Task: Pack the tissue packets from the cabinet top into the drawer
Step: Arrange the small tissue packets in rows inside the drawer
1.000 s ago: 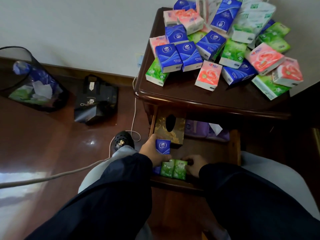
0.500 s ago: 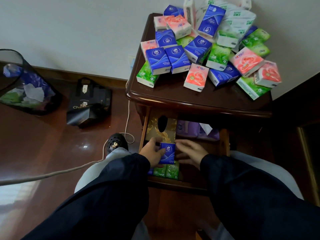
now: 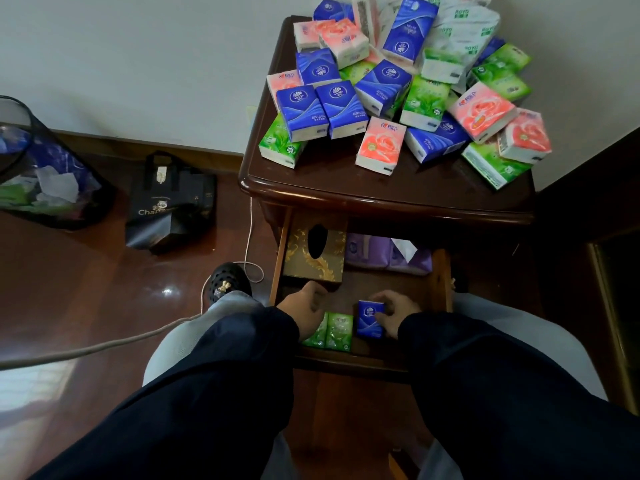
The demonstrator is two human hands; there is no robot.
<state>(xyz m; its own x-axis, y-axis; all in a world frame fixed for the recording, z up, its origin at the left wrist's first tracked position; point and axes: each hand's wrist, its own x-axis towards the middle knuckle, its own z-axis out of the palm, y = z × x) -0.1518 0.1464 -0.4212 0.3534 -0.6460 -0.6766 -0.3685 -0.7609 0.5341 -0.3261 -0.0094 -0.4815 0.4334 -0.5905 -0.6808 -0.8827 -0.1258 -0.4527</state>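
Right hand (image 3: 393, 315) pinches a blue tissue packet (image 3: 370, 318) upright in the drawer (image 3: 440, 271) beside green ones; left hand (image 3: 306, 308), apparently empty, loosely curled; packets likely light, soft, best held by flat sides.

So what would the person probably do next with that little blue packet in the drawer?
Probably set the small blue tissue packet down upright beside the two green tissue packets and let go. The right hand holds it just right of them in the open wooden drawer, starting a row.
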